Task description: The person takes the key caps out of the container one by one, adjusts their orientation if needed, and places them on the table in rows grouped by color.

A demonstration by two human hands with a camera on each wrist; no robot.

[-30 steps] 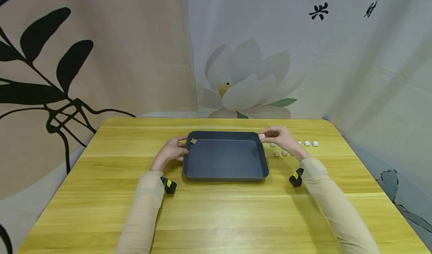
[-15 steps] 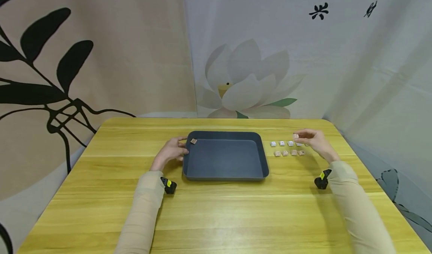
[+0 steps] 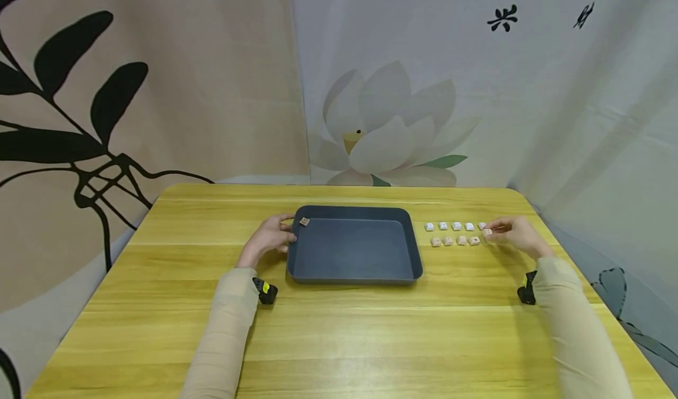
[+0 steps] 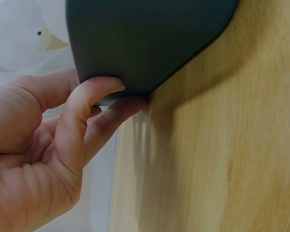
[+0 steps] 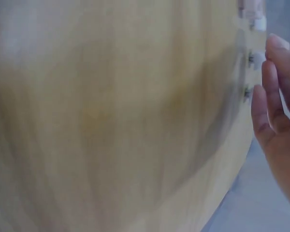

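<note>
My left hand [image 3: 268, 238] holds the left rim of a dark grey tray [image 3: 354, 282]. The left wrist view shows the thumb [image 4: 94, 89] bent against the tray wall [image 4: 150, 38], other fingers behind it. A small brown keycap [image 3: 304, 222] lies tilted in the tray's far left corner. To the right of the tray, my right hand [image 3: 516, 235] pinches a pale pink keycap [image 3: 487, 232] just above the table. It hovers by the right end of two keycap rows: white keycaps [image 3: 457, 226] behind, pale pink keycaps [image 3: 461, 240] in front. In the right wrist view the held keycap is not clearly visible.
The wooden table [image 3: 339, 340] stretches in front of the tray and both forearms. Its far edge meets a hanging curtain [image 3: 392, 81] printed with a lotus and leaves. White keycaps [image 5: 259, 60] look blurred in the right wrist view.
From the tray's right rim, my right hand has moved right and then down with the pink keycap, to the end of the rows. My left hand and the tray stay put.
</note>
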